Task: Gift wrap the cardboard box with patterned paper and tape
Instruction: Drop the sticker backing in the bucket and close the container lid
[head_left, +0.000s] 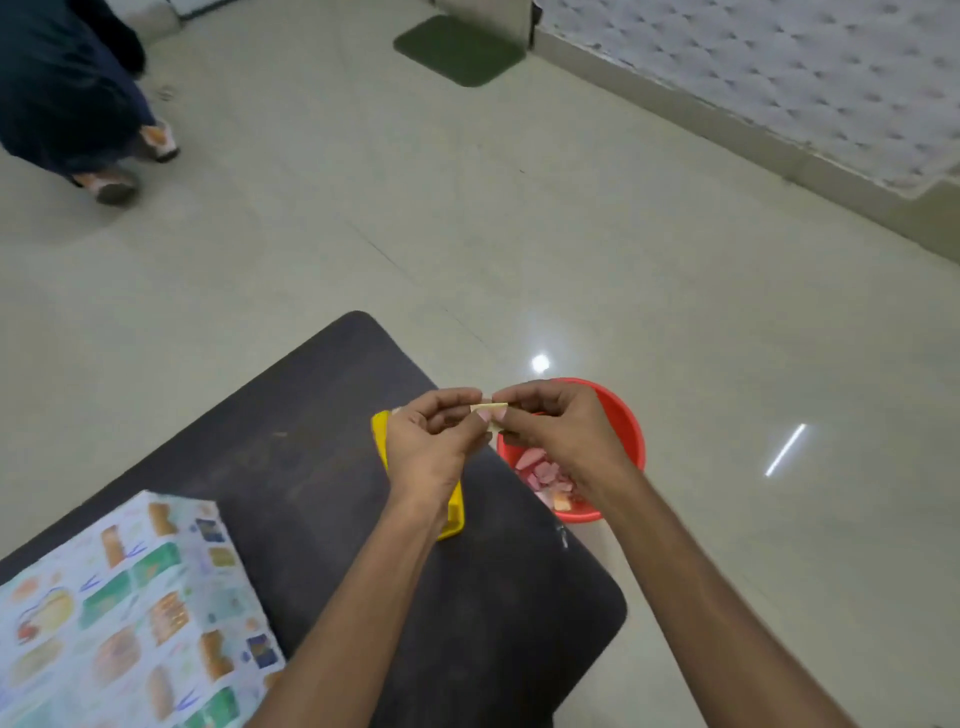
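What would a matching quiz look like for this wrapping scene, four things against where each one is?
Things:
1. wrapped box
2. red bucket
3. green mat
4. strip of tape

Places:
A. on the floor, far from the table
B. pinched between the left hand and right hand
C. on the dark table, near-left corner
D. on the floor beside the table, scraps inside

Pairs: 1-C, 2-D, 3-A, 4-B

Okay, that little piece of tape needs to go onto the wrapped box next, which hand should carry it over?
Probably the left hand. It already pinches the tape piece with the right hand, and the wrapped box lies on its side.
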